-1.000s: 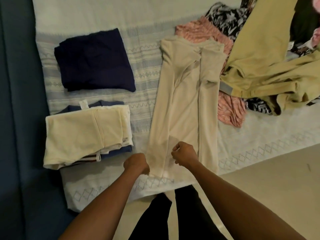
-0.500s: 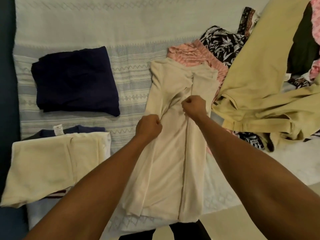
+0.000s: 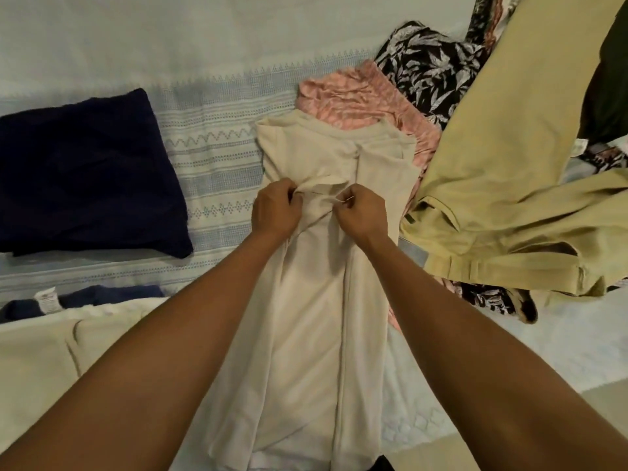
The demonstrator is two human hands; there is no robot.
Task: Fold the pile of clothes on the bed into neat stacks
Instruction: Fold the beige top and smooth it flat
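A long beige garment (image 3: 316, 328) lies lengthwise on the bed, folded into a narrow strip with its collar end far from me. My left hand (image 3: 276, 209) and my right hand (image 3: 361, 212) sit side by side on its upper part. Both pinch a raised fold of the beige cloth between them. A folded navy garment (image 3: 85, 171) lies flat at the left. A cream folded piece (image 3: 47, 355) tops a stack at the lower left, with dark blue cloth showing under it.
The unfolded pile fills the right: a pink garment (image 3: 360, 96) under the beige one, a black-and-white leaf print (image 3: 431, 66), and mustard-yellow trousers (image 3: 503, 171). The pale patterned bedspread (image 3: 210, 154) lies beneath. The bed's near edge and floor show at lower right.
Both hands moved from the garment's near hem up along it toward the collar end, and now pinch a fold there. My view shifted closer and to the right.
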